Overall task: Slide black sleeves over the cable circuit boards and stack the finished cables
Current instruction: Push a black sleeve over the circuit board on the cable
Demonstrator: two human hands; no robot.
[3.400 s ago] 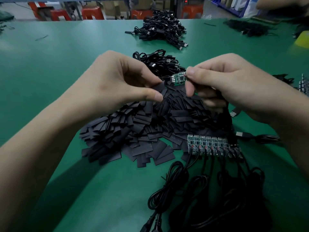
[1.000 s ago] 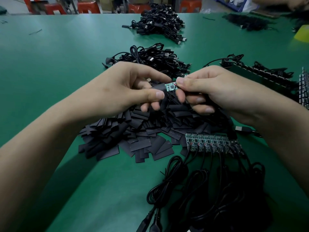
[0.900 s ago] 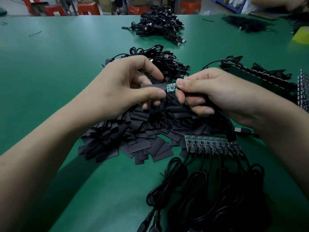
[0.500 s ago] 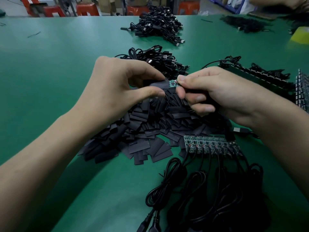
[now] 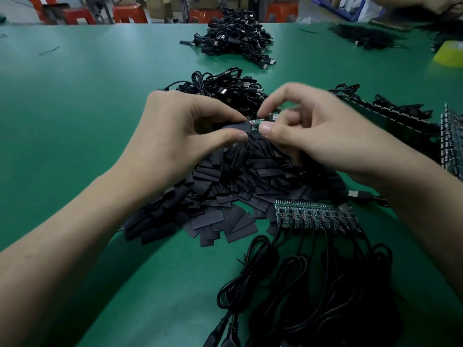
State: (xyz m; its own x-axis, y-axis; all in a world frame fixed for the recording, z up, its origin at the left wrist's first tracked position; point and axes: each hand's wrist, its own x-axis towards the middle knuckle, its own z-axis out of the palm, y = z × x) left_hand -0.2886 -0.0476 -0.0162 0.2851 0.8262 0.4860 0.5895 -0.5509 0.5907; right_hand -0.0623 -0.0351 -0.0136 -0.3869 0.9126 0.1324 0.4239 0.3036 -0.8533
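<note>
Head view showed the left hand (image 5: 180,136) pinching a sleeve (image 5: 236,126), its long axis aimed rightward at the board (image 5: 255,123) pinched by the right hand (image 5: 318,136).

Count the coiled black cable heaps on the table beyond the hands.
2: one heap at centre, another heap near the far edge. A dark pile far right is too blurred to judge.

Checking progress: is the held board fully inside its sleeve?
Partly in: green board shows past the black sleeve that the left hand pinches.
</note>
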